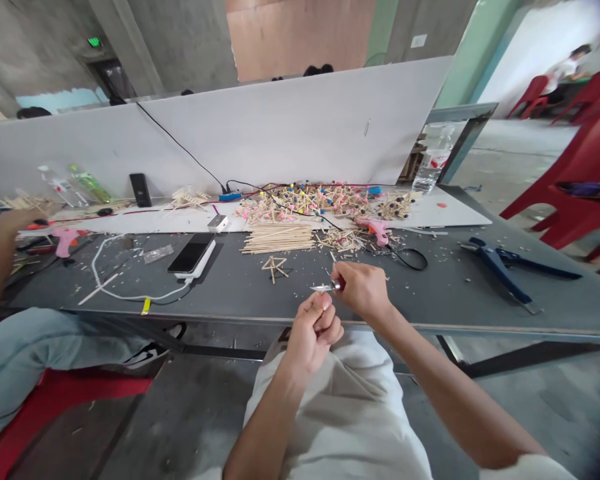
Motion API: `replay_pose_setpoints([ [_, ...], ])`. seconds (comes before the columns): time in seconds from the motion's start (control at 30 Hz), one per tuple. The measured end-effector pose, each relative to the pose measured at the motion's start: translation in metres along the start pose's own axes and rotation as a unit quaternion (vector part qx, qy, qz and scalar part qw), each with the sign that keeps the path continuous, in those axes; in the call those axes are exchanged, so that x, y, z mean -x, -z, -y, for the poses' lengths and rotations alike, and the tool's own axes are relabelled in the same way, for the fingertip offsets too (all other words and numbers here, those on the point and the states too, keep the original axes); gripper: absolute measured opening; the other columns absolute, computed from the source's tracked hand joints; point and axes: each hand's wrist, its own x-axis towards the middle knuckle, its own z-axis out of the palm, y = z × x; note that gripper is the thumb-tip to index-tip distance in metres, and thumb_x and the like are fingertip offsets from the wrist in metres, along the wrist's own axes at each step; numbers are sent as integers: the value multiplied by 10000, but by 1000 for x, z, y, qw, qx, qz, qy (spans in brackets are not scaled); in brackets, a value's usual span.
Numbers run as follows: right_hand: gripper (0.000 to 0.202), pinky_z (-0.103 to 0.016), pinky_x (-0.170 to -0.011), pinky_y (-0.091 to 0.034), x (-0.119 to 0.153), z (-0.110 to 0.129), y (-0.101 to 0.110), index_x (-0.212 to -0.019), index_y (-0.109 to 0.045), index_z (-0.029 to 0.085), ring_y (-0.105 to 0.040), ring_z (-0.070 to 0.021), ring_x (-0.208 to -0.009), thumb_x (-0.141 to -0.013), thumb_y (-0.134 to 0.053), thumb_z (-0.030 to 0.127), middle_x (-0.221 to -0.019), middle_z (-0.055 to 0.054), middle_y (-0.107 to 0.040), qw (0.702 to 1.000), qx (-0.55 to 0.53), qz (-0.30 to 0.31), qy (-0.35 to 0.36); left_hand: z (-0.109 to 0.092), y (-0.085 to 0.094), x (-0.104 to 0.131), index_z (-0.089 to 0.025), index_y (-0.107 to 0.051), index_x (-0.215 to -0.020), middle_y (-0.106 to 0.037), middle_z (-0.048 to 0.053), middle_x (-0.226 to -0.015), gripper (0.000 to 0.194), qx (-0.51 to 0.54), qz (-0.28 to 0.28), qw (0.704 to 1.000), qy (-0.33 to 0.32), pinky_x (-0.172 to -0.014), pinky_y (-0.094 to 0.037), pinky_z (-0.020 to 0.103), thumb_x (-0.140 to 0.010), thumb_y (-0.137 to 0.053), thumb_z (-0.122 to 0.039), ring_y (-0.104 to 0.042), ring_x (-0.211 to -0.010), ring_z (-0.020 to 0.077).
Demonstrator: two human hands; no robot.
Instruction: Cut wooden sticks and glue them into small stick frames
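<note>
Three plastic bottles, contents unclear; right hand clenched round a knife, left hand curled, grasp unclear.

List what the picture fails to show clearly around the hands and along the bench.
Head view:
- Metal blade: its handle is hidden in the closed right hand.
- Left hand: its own curled grip hides whatever may be inside.
- Co-worker's hand: too blurred to tell what it touches; the body is cut off by the left edge.
- Bottle label: too small to read.
</note>
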Motion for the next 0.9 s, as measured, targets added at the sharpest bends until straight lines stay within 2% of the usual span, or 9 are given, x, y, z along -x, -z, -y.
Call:
replay_pose_setpoints([
  [0.03,151,-266,-562,-258,-9,-9,1,-704,-675,192,-531,-165,-582,-718,-527,212,-647,-61,-665,999,16,-9,-30,-1,0,4,-182,-381,-699,-189,-104,-491,346,16,4,1000,5,-416,-149,208,-901,-611,-343,-156,-370,34],
  [0.1,247,-282,-553,-270,-26,-29,7,-694,-693,161,-522,-186,-550,-793,-492,264,-618,-113,-654,980,53,-47,-184,-2,3,14,-182,-370,-685,-201,-98,-494,360,22,28,999,14,-428,-171,208,-913,-595,-347,-183,-375,38],
  [0.17,274,-295,-574,-287,-35,-44,14,-731,-702,153,-525,-198,-563,-823,-485,294,-640,-124,-659,963,75,-107,-237,-3,8,20,-178,-409,-701,-213,-94,-493,341,14,39,999,20,-416,-163,207,-931,-565,-375,-194,-371,41],
  [0.23,251,-293,-589,-295,-31,-45,19,-658,-659,177,-506,-184,-554,-814,-510,306,-587,-88,-628,977,63,-110,-169,-4,13,19,-168,-474,-768,-219,-96,-502,289,3,18,1000,12,-414,-160,202,-930,-570,-388,-195,-381,41],
  [0.3,234,-282,-566,-275,-15,-32,21,-600,-604,198,-457,-154,-513,-794,-541,311,-545,-48,-595,992,26,-83,-87,-4,15,13,-167,-524,-905,-229,-104,-496,227,1,-2,1000,7,-414,-171,198,-926,-582,-386,-198,-380,44],
  [0.43,200,-264,-546,-254,19,4,12,-569,-549,205,-392,-122,-480,-763,-547,253,-508,-6,-553,999,-35,-21,12,-4,13,5,-152,-509,-812,-292,-84,-507,277,-11,-37,999,-11,-412,-194,194,-919,-593,-394,-248,-400,42],
  [0.53,166,-262,-537,-231,27,16,3,-559,-520,204,-378,-117,-483,-724,-532,197,-510,3,-542,998,-50,5,41,-3,12,6,-152,-487,-757,-297,-81,-510,324,-29,-34,999,-11,-400,-191,195,-904,-609,-413,-254,-397,40],
  [0.73,95,-266,-524,-194,29,17,-3,-565,-501,203,-349,-112,-489,-640,-515,148,-507,18,-520,996,-68,34,49,-4,13,7,-152,-490,-740,-273,-88,-503,328,-34,-25,999,-9,-387,-181,192,-903,-608,-412,-249,-371,35],
  [0.9,63,-252,-536,-222,25,17,-3,-600,-560,198,-396,-110,-502,-654,-536,176,-544,7,-575,993,-88,50,60,-4,7,11,-174,-436,-728,-207,-102,-473,289,46,24,997,49,-393,-163,193,-926,-571,-336,-190,-349,37],
])
